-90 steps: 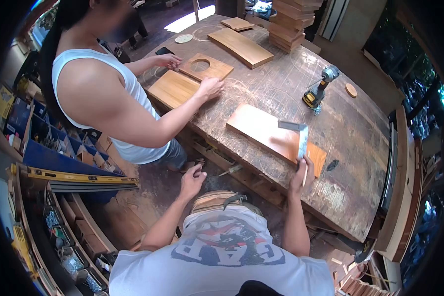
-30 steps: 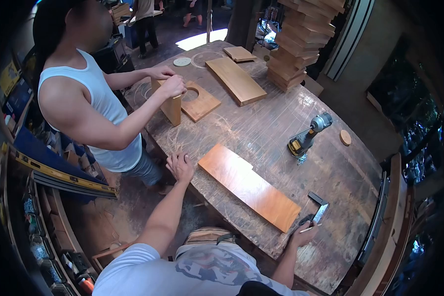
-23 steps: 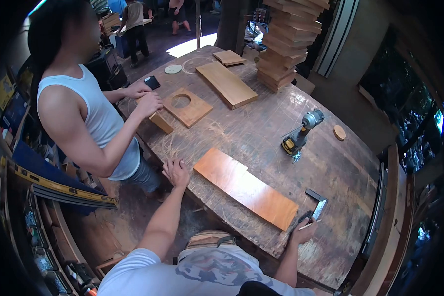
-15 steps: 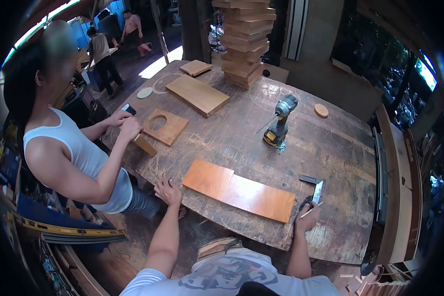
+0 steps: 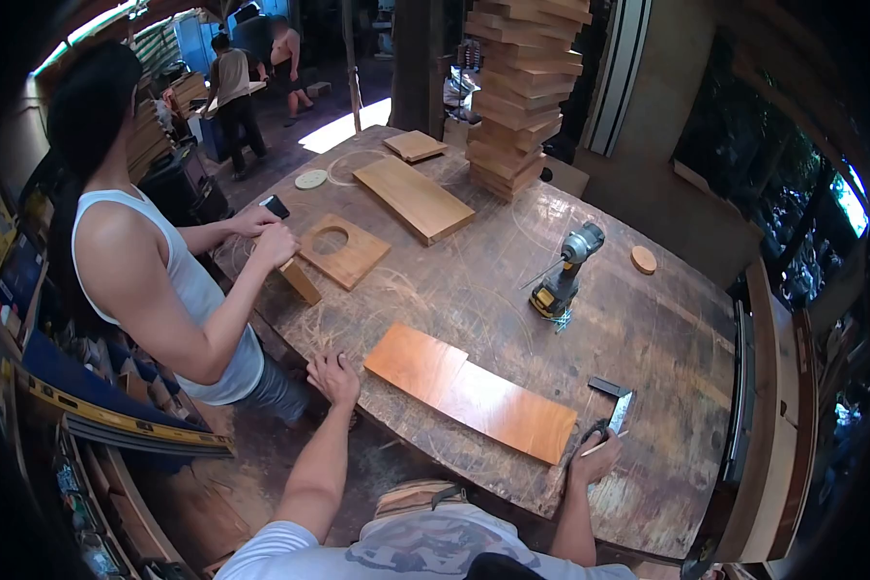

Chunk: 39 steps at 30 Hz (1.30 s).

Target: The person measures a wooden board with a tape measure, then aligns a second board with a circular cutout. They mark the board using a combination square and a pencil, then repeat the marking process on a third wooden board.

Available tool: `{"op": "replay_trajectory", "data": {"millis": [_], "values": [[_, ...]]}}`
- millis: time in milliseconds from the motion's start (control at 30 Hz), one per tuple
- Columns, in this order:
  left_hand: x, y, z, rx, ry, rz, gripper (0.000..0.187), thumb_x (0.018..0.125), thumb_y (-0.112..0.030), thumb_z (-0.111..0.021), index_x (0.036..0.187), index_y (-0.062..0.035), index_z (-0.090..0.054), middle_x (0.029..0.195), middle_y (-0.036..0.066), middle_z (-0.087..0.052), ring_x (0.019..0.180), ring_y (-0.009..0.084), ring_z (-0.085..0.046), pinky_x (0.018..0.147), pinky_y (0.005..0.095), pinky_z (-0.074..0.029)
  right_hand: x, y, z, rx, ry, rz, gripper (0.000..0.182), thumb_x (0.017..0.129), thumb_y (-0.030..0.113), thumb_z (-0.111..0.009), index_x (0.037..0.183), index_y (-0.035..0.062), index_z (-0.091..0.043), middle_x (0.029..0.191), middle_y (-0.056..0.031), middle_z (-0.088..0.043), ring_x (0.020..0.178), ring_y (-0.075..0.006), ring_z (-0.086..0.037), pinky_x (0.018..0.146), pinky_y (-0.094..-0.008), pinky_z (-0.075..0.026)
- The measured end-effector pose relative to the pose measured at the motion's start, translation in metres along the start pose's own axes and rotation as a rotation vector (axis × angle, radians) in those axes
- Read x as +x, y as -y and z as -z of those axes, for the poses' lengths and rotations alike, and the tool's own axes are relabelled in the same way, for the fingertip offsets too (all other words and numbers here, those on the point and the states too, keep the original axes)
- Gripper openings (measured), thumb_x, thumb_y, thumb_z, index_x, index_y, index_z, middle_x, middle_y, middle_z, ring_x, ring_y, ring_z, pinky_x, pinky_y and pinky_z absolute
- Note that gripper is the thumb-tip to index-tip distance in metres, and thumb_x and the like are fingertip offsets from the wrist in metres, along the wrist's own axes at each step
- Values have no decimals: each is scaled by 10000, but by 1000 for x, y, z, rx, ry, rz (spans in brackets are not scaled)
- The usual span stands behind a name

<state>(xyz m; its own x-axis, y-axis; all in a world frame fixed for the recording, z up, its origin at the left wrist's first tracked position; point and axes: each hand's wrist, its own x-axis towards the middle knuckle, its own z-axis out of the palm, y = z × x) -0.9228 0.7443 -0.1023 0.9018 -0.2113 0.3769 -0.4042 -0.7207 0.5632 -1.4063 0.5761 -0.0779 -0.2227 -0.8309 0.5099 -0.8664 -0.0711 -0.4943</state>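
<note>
My left hand (image 5: pixel 334 379) rests at the near edge of the table with its fingers apart, holding nothing. Just right of it lies a glossy orange-brown board (image 5: pixel 425 372), which shows a seam and a small step across its width. Beyond the board's right end, my right hand (image 5: pixel 594 462) is closed on a thin, pale pencil (image 5: pixel 597 447), close over the tabletop. A small dark object (image 5: pixel 599 427) shows at its fingertips, partly hidden. Past the fingers lies a try square (image 5: pixel 621 408) with a dark stock and a metal blade.
A cordless drill (image 5: pixel 568 271) stands mid-table, with screws at its base. Behind it rises a tall stack of boards (image 5: pixel 522 97). Further left lie a plain board (image 5: pixel 411 198) and one with a round hole (image 5: pixel 358 259). A co-worker (image 5: pixel 169 261) at the left grips a wooden piece (image 5: pixel 300 283).
My view has shifted, so the table's things sit slightly lower and mostly further right. The co-worker's head has turned away. Both my hands keep nearly the same places and poses.
</note>
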Motion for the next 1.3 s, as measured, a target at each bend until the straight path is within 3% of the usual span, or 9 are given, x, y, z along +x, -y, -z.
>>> {"op": "replay_trajectory", "data": {"millis": [633, 1033, 1233, 1300], "values": [[-2, 1, -1, 0, -27, -17, 171, 918, -200, -650, 1067, -185, -734, 1210, 40, -597, 1236, 316, -470, 1046, 516, -340, -1, -11, -7, -103, 5, -19, 337, 945, 295, -623, 1216, 96, -656, 1175, -131, -657, 1159, -377, -543, 1020, -515, -383], [-2, 0, 1, -22, -17, -6, 180, 919, -204, -656, 1080, -191, -735, 1203, 44, -587, 1245, 311, -467, 1061, 529, -334, -2, -17, -12, -75, -5, 35, 395, 886, 262, -665, 1211, 36, -651, 1169, -176, -648, 1141, -411, -536, 1031, -534, -377], [-1, 3, -4, -19, -31, -2, 185, 915, -198, -657, 1080, -200, -740, 1198, 37, -594, 1255, 309, -464, 1065, 539, -327, -2, -15, -10, -102, 43, -7, 394, 907, 283, -660, 1245, 82, -651, 1214, -141, -654, 1210, -392, -523, 1058, -530, -369], [-1, 3, -4, -16, -39, -21, 179, 912, -193, -658, 1069, -200, -743, 1198, 37, -599, 1252, 310, -467, 1066, 535, -329, -3, -12, -7, -72, 22, 28, 389, 897, 260, -666, 1226, 54, -646, 1181, -166, -649, 1171, -406, -532, 1040, -534, -371]]}}
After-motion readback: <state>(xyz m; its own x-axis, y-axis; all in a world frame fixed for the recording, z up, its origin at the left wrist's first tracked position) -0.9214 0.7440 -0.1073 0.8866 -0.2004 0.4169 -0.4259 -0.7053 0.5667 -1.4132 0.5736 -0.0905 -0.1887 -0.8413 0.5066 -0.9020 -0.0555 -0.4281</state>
